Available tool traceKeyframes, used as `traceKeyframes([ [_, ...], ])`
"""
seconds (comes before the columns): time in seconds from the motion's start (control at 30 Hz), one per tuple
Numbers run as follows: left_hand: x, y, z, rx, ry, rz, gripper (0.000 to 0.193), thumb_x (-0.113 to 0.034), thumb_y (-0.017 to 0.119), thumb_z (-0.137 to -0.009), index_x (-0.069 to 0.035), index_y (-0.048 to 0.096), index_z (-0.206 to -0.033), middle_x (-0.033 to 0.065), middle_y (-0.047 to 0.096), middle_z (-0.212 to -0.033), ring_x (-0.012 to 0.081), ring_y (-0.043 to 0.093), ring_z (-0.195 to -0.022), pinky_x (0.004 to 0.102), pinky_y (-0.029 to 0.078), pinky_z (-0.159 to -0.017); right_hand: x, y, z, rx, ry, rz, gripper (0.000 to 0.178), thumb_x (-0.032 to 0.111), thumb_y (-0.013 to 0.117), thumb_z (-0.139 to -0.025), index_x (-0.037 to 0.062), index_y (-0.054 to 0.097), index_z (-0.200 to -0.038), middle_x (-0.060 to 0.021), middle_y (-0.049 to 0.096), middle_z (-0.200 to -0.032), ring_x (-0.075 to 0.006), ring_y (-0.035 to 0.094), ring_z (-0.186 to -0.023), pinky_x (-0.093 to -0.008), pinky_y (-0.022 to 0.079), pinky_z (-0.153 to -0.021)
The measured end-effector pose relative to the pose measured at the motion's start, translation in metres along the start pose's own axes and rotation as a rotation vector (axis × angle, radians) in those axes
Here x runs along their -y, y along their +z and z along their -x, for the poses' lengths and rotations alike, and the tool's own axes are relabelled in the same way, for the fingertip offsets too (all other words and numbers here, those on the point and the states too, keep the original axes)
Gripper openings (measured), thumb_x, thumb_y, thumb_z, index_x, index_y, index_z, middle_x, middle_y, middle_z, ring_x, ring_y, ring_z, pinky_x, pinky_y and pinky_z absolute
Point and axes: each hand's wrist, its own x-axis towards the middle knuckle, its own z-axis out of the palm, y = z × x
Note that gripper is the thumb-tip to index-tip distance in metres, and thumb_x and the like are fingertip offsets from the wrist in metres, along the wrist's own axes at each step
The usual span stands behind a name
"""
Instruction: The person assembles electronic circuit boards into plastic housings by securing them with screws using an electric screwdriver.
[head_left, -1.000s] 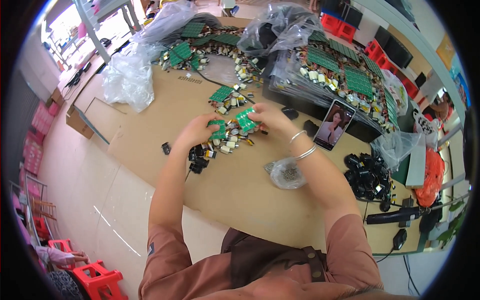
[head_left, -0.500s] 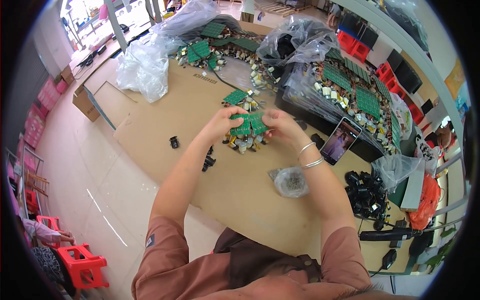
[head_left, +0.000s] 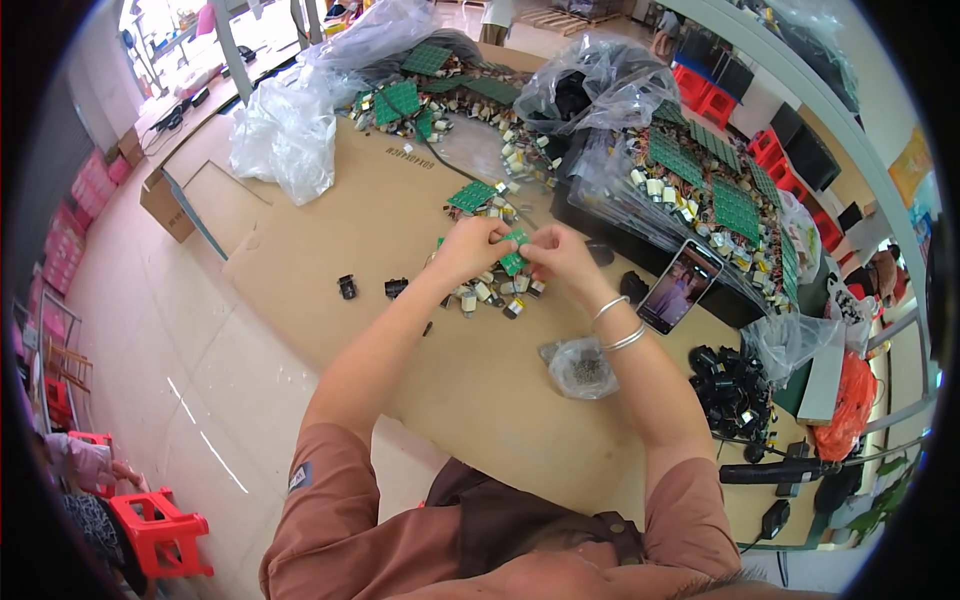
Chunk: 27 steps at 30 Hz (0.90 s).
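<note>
Between my two hands is a small green circuit board (head_left: pixel 514 253), pinched at the fingertips. My left hand (head_left: pixel 470 248) is closed on its left side, and my right hand (head_left: pixel 561 254) grips it from the right. Right beneath them on the brown cardboard lies a pile of small white-capped parts with wires (head_left: pixel 484 292), partly hidden by my left hand. A green circuit board panel (head_left: pixel 471 196) rests just beyond my hands among more such parts. Two black plastic pieces lie left of my left forearm, one of them a small black housing (head_left: pixel 347 287).
A clear bag of small metal bits (head_left: pixel 582 368) sits by my right forearm. Beyond it are a propped phone (head_left: pixel 680 288), a heap of black parts (head_left: pixel 735 390) and a black bin (head_left: pixel 600 205) beside stacked green panels (head_left: pixel 737 207). Plastic bags (head_left: pixel 285 140) lie at the far left.
The wider green boards held side by side have given way to a smaller piece between my fingertips. My hands have drawn closer together, the left one moving right. Another black piece is now uncovered.
</note>
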Motion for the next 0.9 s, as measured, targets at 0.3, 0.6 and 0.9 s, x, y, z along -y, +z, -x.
traceKeyframes([
  [0.3, 0.01, 0.027, 0.01, -0.323, 0.259, -0.218, 0.022, -0.015, 0.068, -0.079, -0.001, 0.066, -0.096, 0.0151, 0.067, -0.086, 0.0248, 0.064, -0.065, 0.0344, 0.051, -0.06, -0.002, 0.004, -0.001, -0.026, 0.148, -0.225, 0.016, 0.006, 0.071, -0.08, -0.0025, 0.057, -0.081, -0.0108, 0.064, -0.07, -0.0165, 0.065, -0.054, -0.0238, 0.054, -0.047],
  [0.6, 0.006, 0.033, 0.015, -0.38, 0.303, -0.29, 0.022, -0.015, 0.069, -0.079, -0.002, 0.066, -0.096, 0.0158, 0.066, -0.086, 0.0308, 0.063, -0.065, 0.0381, 0.051, -0.061, -0.003, 0.005, -0.007, -0.041, 0.219, -0.147, 0.015, 0.005, 0.068, -0.08, -0.0038, 0.057, -0.075, -0.0133, 0.063, -0.066, -0.0185, 0.064, -0.052, -0.0256, 0.054, -0.044],
  [0.9, 0.02, 0.014, 0.006, -0.419, 0.111, -0.228, 0.019, -0.017, 0.064, -0.082, -0.003, 0.066, -0.095, 0.0176, 0.063, -0.094, 0.0363, 0.061, -0.088, 0.0438, 0.049, -0.074, 0.002, -0.008, -0.003, 0.044, 0.215, -0.104, 0.017, 0.011, 0.062, -0.087, -0.0031, 0.056, -0.093, -0.0129, 0.065, -0.078, -0.0193, 0.067, -0.062, -0.0269, 0.056, -0.05],
])
